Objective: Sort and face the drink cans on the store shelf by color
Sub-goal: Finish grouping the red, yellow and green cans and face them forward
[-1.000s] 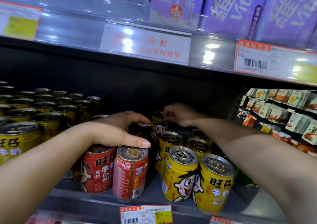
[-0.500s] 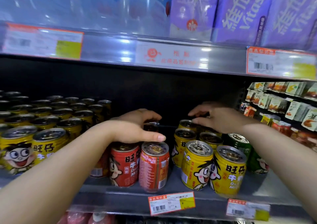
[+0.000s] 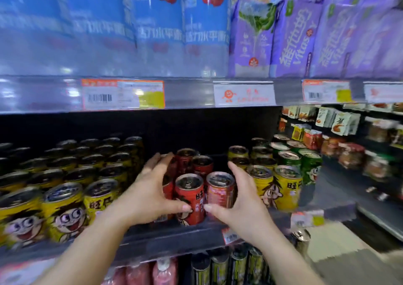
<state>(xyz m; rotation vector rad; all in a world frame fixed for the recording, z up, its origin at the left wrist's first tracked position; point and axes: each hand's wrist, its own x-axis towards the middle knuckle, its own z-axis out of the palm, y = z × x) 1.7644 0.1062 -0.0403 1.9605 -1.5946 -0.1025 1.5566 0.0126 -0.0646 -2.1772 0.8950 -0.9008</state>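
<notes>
Red cans (image 3: 189,199) at shelf edge (image 3: 174,236), cupped by both hands, left (image 3: 150,195), right (image 3: 242,204), dark gap behind

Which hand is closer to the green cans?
Right. The right hand cups the red cans, nearer the green cans; the left hand is farther left.

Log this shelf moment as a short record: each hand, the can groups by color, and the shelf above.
left hand: cups the left side of the red cans
right hand: cups their right side
yellow cans, left: large block, faces forward
yellow cans, right: small group
green cans: far right
upper shelf: blue packs, purple Vitas cartons
</notes>
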